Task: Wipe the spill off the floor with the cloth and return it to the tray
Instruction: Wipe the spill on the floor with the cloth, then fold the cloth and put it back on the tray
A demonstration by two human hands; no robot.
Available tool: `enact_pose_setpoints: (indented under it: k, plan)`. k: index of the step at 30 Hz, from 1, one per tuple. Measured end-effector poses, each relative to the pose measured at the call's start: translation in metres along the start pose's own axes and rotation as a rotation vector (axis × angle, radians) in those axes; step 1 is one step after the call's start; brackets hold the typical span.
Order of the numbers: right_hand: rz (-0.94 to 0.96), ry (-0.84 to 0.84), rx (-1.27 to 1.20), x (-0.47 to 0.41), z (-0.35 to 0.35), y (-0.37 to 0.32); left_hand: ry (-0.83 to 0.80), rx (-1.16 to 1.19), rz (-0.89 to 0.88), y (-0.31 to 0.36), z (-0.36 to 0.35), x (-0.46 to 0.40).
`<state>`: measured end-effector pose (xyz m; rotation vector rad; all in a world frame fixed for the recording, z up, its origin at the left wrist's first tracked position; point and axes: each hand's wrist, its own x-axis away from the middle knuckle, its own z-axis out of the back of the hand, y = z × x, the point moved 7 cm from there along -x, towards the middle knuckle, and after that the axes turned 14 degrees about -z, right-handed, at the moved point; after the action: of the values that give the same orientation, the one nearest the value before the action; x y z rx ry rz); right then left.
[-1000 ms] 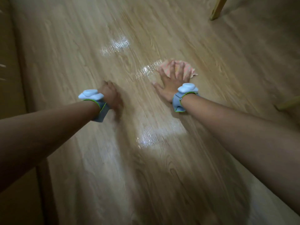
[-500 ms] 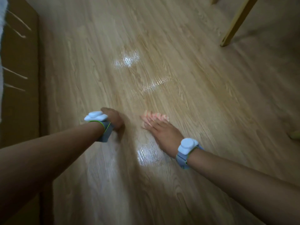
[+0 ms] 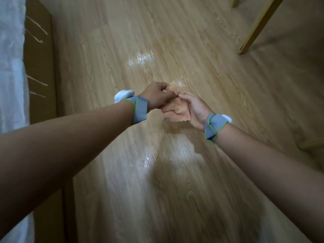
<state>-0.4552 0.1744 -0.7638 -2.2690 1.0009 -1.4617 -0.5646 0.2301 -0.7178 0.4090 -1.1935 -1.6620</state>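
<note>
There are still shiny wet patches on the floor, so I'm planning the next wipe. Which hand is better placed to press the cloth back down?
Probably the right hand: most of the orange cloth lies in its palm, while the left hand only pinches the cloth's top edge.

Orange-and-pink striped cloth (image 3: 177, 109) is sitting mostly hidden between both hands, only its crumpled middle and lower edge showing. Left hand (image 3: 157, 97) fingertips are being hidden by the cloth; right hand (image 3: 194, 109) fingers are curling out of sight behind it. Yellow wooden furniture leg (image 3: 254, 30) is running off the top edge. White fabric (image 3: 10, 58) is being cut off at the left edge. Both forearms are running off the frame.
</note>
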Motion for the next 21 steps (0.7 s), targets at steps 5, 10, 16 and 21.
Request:
enact_pose_setpoints:
  k: [5, 10, 16, 21]
  plan:
    - [-0.076, 0.064, -0.045, 0.059, -0.023, -0.039, 0.046, 0.101, -0.027, 0.066, 0.021, 0.028]
    - [-0.109, 0.215, -0.087, 0.172, -0.052, -0.055, 0.086, 0.327, 0.093, 0.133, 0.035, 0.099]
    - [-0.128, 0.255, -0.1, 0.318, -0.097, -0.075, 0.071, 0.415, 0.133, 0.232, 0.064, 0.19]
    - [-0.074, 0.384, 0.016, 0.455, -0.134, -0.127, 0.004, 0.333, 0.072, 0.366, 0.093, 0.255]
